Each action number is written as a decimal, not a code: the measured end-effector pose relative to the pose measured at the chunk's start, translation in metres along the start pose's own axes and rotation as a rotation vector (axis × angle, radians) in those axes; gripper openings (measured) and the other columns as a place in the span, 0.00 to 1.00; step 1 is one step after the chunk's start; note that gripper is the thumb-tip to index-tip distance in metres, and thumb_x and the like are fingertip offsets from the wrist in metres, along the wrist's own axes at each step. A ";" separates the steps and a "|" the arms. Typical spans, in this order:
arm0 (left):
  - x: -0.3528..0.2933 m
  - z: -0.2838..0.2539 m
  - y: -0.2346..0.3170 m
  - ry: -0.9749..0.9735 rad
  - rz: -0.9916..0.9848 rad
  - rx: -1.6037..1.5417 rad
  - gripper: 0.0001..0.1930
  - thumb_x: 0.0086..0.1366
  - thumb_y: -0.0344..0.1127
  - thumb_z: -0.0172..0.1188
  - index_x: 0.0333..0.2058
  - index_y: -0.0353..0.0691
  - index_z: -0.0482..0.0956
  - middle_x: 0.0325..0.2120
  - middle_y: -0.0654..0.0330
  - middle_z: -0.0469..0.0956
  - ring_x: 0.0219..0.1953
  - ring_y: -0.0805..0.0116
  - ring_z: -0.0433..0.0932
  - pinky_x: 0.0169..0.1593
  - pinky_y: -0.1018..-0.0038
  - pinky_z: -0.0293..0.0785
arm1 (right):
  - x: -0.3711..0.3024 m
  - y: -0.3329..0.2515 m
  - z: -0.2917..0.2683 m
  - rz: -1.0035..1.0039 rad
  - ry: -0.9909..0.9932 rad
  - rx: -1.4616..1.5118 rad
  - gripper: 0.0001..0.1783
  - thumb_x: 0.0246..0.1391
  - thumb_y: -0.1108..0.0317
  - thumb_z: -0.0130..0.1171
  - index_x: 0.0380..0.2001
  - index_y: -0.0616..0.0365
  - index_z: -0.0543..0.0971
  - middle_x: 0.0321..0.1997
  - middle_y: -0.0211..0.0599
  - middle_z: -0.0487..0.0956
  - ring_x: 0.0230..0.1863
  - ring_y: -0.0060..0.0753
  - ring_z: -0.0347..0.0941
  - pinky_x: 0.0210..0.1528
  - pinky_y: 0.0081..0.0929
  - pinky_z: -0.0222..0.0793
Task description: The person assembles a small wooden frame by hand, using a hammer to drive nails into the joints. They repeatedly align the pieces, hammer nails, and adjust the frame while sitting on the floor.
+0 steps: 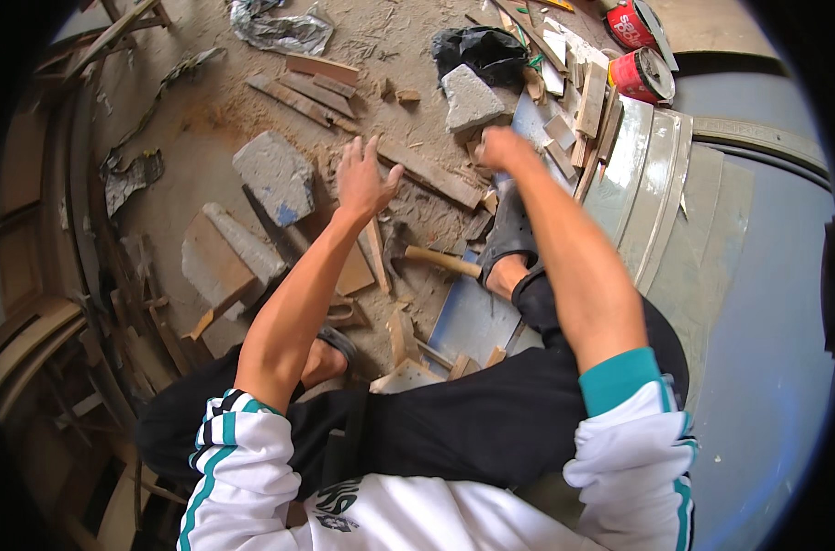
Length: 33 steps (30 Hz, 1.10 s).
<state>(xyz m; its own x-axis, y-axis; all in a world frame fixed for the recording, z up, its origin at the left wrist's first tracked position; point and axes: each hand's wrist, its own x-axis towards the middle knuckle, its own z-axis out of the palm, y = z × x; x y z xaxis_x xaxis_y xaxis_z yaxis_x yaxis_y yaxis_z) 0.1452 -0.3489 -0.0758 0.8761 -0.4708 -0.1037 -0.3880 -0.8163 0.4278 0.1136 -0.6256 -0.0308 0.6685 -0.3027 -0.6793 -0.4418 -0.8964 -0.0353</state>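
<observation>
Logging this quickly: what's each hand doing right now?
Left hand: open, fingers spread.
Right hand: curled closed; whether it holds anything can't be told.

At upper centre, the fingertips of the curled right hand [502, 147] are hidden, and whatever it may grip cannot be told. Whether the left hand [362, 181] touches anything beneath is unclear. A pale block [471, 97] covers part of the black plastic bag [484, 53]. The frame's edges cut off the wooden furniture [33, 349] at far left and the white top [436, 514] at bottom.
</observation>
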 end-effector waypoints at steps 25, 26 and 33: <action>0.307 0.060 0.089 -0.065 -0.088 0.225 0.29 0.59 0.61 0.62 0.57 0.60 0.75 0.50 0.51 0.74 0.56 0.53 0.72 0.56 0.57 0.69 | 0.222 0.053 -0.087 -0.365 0.475 0.253 0.25 0.53 0.69 0.50 0.56 0.51 0.75 0.47 0.58 0.80 0.51 0.57 0.77 0.55 0.46 0.72; 0.305 0.058 0.089 -0.073 -0.085 0.230 0.29 0.59 0.60 0.63 0.57 0.59 0.75 0.50 0.52 0.73 0.57 0.53 0.72 0.56 0.57 0.68 | 0.218 0.051 -0.086 -0.331 0.428 0.228 0.26 0.52 0.69 0.51 0.57 0.47 0.76 0.48 0.55 0.80 0.52 0.55 0.77 0.55 0.45 0.73; 0.301 0.063 0.092 -0.078 -0.040 0.294 0.34 0.55 0.49 0.69 0.60 0.54 0.70 0.56 0.54 0.68 0.61 0.53 0.65 0.59 0.56 0.64 | 0.219 0.061 -0.061 -0.220 0.308 0.209 0.21 0.55 0.66 0.52 0.52 0.45 0.80 0.51 0.49 0.80 0.53 0.53 0.77 0.55 0.45 0.74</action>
<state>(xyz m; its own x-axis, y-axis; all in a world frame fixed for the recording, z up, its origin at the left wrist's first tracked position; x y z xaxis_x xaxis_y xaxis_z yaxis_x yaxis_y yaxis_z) 0.3548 -0.5868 -0.1238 0.8723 -0.4512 -0.1884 -0.4296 -0.8913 0.1454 0.2699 -0.7664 -0.1367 0.8936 -0.2230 -0.3895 -0.3596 -0.8751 -0.3240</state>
